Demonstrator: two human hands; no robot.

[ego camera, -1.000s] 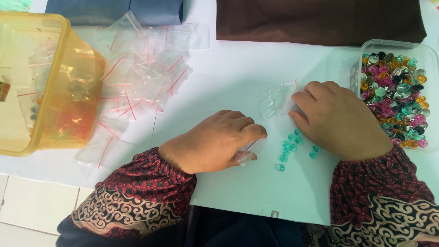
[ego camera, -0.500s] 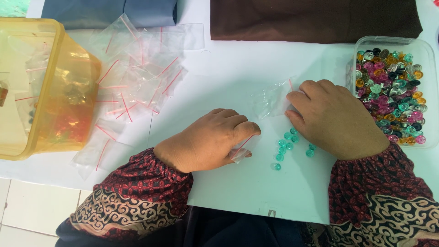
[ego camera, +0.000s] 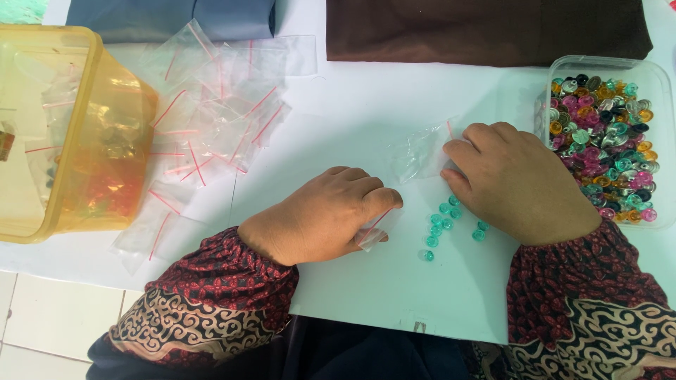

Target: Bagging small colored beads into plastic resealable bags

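Many small clear bags (ego camera: 211, 105) with red strips lie spread near the left end of the white surface (ego camera: 352, 91), flat and, as far as I can see, with nothing in them. At the left edge stands an orange tub (ego camera: 77, 134); more bags and something reddish show through its wall, but the tint blurs them, so I cannot say whether those are filled.

Toward the front edge the left hand (ego camera: 320, 214) rests knuckles up. Its grip is curled shut on the corner of a small bag (ego camera: 370, 236), pinned between thumb and forefinger; most of that bag is hidden under the hand, so what it holds cannot be told.

Just right of it about nine loose teal beads (ego camera: 447, 225) sit bare on the surface, between the two hands and outside any bag. By my judgement this lot is counted out but not yet bagged.

Behind the beads lies another crumpled clear bag (ego camera: 419, 155), touching the right hand (ego camera: 517, 183). That hand lies flat, fingers bent down onto the bag's edge and the nearest beads, pressing more than grasping; whether anything sits under the palm is hidden.

At the right edge a clear tray (ego camera: 605, 67) is heaped with mixed coloured beads (ego camera: 605, 141), so much sorting seems left. Dark cloths along the back edge are cut off at the top.
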